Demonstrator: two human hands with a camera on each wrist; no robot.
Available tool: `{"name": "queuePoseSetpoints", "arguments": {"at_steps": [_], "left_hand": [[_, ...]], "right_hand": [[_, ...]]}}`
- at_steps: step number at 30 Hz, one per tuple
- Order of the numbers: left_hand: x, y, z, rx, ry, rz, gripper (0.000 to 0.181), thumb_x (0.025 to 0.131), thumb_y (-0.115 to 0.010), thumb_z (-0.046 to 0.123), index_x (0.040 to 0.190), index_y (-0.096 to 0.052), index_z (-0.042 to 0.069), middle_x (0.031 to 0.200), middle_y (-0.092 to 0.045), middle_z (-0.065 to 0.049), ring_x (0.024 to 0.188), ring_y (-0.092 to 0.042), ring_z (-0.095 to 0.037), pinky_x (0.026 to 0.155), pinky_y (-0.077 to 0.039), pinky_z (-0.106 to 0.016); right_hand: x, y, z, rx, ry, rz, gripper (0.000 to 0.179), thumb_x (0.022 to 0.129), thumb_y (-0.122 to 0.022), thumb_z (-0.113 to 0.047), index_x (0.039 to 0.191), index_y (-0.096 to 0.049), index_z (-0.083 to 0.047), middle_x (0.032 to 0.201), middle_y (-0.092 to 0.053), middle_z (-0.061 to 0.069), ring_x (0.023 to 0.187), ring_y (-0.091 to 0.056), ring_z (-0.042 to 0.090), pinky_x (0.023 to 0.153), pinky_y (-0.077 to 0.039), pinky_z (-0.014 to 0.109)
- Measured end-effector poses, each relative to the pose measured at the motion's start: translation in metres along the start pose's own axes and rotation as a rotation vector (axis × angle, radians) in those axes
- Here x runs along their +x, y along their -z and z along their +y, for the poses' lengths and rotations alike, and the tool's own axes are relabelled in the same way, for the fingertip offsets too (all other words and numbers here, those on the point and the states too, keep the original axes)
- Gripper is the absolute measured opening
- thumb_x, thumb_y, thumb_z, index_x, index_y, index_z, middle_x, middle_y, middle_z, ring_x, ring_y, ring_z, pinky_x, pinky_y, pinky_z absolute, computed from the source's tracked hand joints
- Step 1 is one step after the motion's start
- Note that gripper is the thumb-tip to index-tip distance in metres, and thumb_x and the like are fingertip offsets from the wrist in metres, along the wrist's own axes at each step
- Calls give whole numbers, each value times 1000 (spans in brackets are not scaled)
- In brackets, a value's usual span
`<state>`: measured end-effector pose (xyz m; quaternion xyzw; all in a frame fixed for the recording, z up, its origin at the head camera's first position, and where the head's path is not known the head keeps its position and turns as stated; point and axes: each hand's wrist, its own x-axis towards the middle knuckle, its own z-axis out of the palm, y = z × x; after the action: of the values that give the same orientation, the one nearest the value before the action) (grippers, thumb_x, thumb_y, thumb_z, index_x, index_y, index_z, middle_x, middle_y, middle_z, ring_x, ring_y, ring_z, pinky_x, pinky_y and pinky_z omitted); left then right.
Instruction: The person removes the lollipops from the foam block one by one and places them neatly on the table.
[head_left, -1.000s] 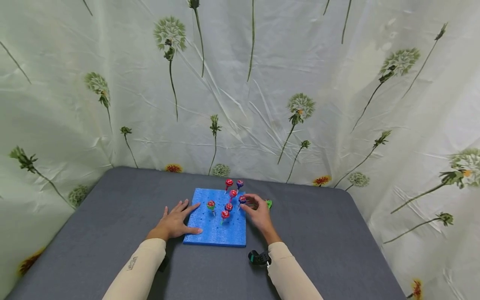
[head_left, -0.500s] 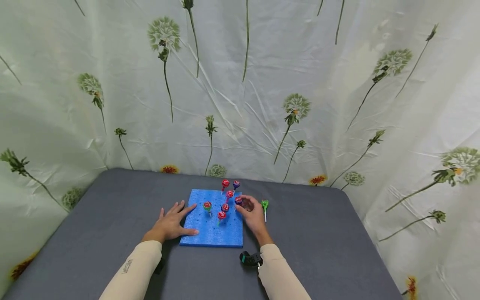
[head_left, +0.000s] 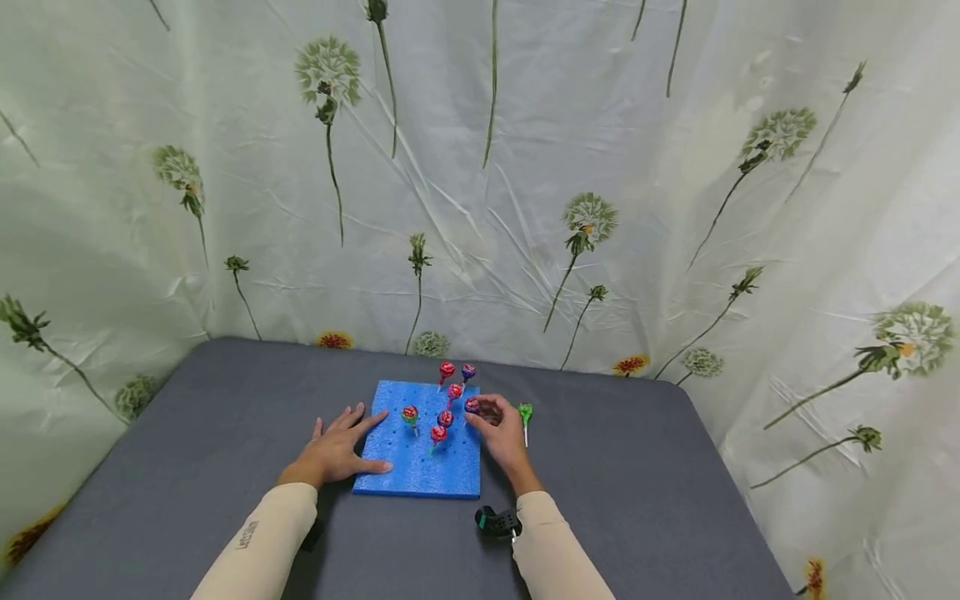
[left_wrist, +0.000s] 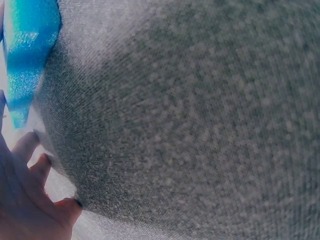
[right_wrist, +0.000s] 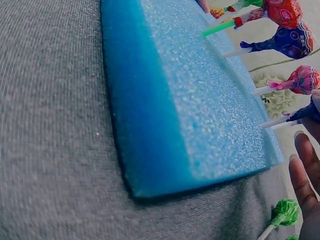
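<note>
While the left hand (head_left: 330, 450) is laid spread, left of centre in the frame, with thumb and forefinger straight on one blue board (head_left: 416, 479) and nothing grasped, no change is noted there from a second ago; right of centre, the right hand (head_left: 504, 429) has been shifted slightly, so that one green lollipop (head_left: 525, 412), then partly covered, is now shown whole. Between right thumb and fingertips the pinched lollipop (head_left: 472, 405), dark blue, is held at the board's right side, its stick meeting the surface; since it is not released, its handling is judged unfinished. Seven lollipops are counted at the board, left to right: one red-and-green lollipop (head_left: 409, 413), one front red lollipop (head_left: 438, 433), one middle blue lollipop (head_left: 446, 418), one rear red lollipop (head_left: 447, 369), one pink lollipop (head_left: 454, 391), one rear blue lollipop (head_left: 468, 372) and the pinched one. The eighth, green, is laid on one grey table (head_left: 637, 475), further right.
</note>
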<state>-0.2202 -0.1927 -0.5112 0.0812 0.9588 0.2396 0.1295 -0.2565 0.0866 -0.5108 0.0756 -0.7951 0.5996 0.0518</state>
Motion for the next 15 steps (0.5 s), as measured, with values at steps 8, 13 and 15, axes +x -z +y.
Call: {"name": "queuePoseSetpoints", "arguments": {"at_steps": [8, 13, 15], "left_hand": [[-1, -1, -1, 0, 5, 5, 100, 72, -70, 68, 151, -34, 18, 154, -20, -29, 142, -13, -49, 106, 2, -72], [-1, -1, 2, 5, 7, -3, 100, 71, -69, 69, 151, -34, 19, 154, -21, -29, 142, -12, -49, 106, 2, -72], [0, -1, 2, 5, 7, 1, 100, 71, -69, 69, 150, -35, 19, 154, -21, -29, 142, -12, -49, 106, 2, -72]], "right_hand": [[3, 3, 3, -63, 21, -19, 27, 88, -72, -15, 111, -65, -4, 106, -68, 11, 99, -63, 26, 85, -51, 36], [5, 6, -1, -90, 38, -18, 25, 88, -71, -13, 110, -65, -4, 106, -68, 10, 98, -62, 25, 85, -51, 35], [7, 7, -3, -87, 71, -12, 25, 88, -71, -12, 110, -65, -2, 105, -68, 13, 97, -62, 27, 82, -51, 34]]}}
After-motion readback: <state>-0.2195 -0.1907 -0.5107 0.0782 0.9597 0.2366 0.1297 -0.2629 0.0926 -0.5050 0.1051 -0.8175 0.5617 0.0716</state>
